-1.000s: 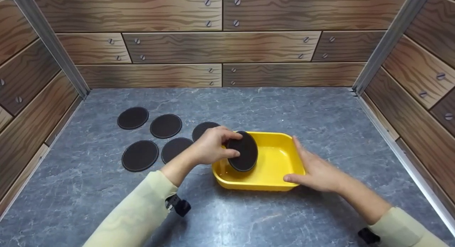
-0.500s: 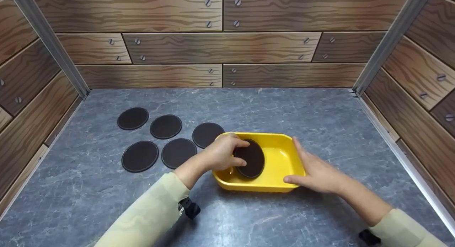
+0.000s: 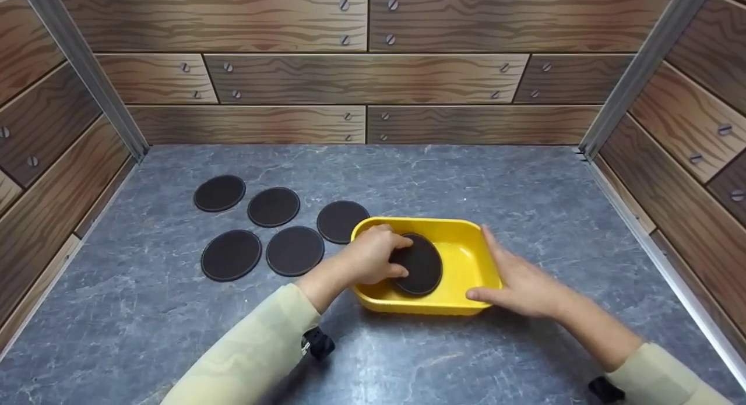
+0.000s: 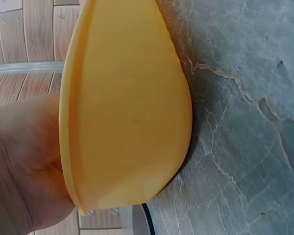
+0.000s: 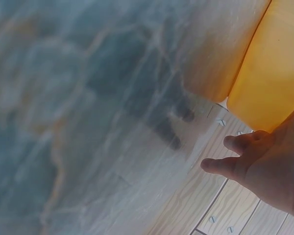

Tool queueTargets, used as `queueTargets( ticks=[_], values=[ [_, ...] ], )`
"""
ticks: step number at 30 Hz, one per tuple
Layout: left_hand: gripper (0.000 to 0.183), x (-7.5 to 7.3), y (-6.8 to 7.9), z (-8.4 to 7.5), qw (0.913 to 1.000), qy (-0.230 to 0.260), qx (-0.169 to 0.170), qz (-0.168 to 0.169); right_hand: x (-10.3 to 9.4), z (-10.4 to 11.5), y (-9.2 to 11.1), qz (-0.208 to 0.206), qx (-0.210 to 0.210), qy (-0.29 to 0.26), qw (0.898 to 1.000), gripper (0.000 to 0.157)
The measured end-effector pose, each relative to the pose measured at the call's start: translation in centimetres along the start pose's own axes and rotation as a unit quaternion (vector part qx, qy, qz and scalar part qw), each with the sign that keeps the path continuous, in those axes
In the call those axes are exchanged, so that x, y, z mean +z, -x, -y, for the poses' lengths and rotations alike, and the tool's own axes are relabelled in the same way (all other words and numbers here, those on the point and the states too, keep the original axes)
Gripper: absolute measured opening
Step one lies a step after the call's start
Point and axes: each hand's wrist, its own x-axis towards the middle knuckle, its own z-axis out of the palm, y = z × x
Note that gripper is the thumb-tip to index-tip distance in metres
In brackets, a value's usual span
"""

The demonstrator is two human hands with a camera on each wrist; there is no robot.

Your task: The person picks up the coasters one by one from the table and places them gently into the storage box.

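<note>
A yellow rectangular tray (image 3: 460, 265) with raised walls stands on the grey marbled surface. My left hand (image 3: 373, 254) reaches over its left wall and pinches a round black coaster (image 3: 421, 265) by the left edge, low inside. In the left wrist view the tray's outer wall (image 4: 127, 107) hides the fingers and the coaster. My right hand (image 3: 524, 280) steadies the opposite end, thumb over the rim and fingers along the outside. From the right wrist, that hand (image 5: 269, 166) shows beside the tray's wall (image 5: 272, 73).
Several more black coasters lie flat left of the tray, among them one (image 3: 342, 221) close to its back left corner and another (image 3: 295, 250) near my left forearm. Wood-patterned panels (image 3: 361, 78) wall in the back and both sides.
My left hand has moved right and down into the tray with the coaster, which now lies flatter and lower. The right hand has stayed at the tray's right end.
</note>
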Motion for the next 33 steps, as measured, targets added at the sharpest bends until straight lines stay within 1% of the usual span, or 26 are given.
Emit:
queueTargets(
  ticks=[3,6,8,10,13,17,19,21,23,26,31,33],
  values=[
    [0.052,0.1,0.0,-0.3,0.9998,-0.022,0.0,0.002,0.0,0.0,0.1,-0.001,-0.002,0.001,1.0,0.123],
    [0.048,0.0,0.1,-0.6,0.9989,-0.047,0.008,0.001,0.0,0.0,0.1,-0.003,-0.006,0.004,1.0,0.122],
    [0.045,-0.2,0.3,-0.8,0.9984,-0.054,0.015,-0.004,0.0,0.1,0.1,-0.003,-0.008,0.005,1.0,0.122],
    [0.042,-0.5,0.5,-0.9,0.9988,-0.045,0.018,-0.011,-0.1,0.1,0.2,-0.002,-0.006,0.006,1.0,0.122],
    [0.041,-1.3,0.8,-0.8,0.9992,-0.018,0.02,-0.03,-0.1,0.2,0.2,0.001,-0.002,0.006,1.0,0.122],
    [0.044,-2.7,1.8,-0.2,0.9968,0.021,0.023,-0.074,-0.2,0.2,0.1,0.002,0.001,0.004,1.0,0.123],
    [0.043,-3.5,2.6,0.5,0.9933,0.042,0.026,-0.104,-0.2,0.2,0.2,0.003,0.003,0.003,1.0,0.123],
    [0.041,-4.3,3.5,1.3,0.9879,0.067,0.03,-0.137,-0.2,0.2,0.1,0.002,0.002,0.002,1.0,0.123],
    [0.038,-5.1,4.6,2.4,0.9806,0.089,0.035,-0.171,-0.1,0.1,0.1,0.002,0.003,0.002,1.0,0.123],
    [0.037,-6.4,6.2,4.1,0.9697,0.113,0.028,-0.215,-0.1,0.0,0.1,0.001,0.001,0.001,1.0,0.123],
    [0.04,-8.0,8.9,7.3,0.9553,0.139,-0.016,-0.261,-0.1,-0.1,0.1,-0.001,-0.005,0.001,1.0,0.123],
    [0.04,-8.4,10.1,8.5,0.95,0.149,-0.039,-0.272,-0.1,-0.1,0.1,-0.001,-0.009,0.001,1.0,0.123]
  ],
)
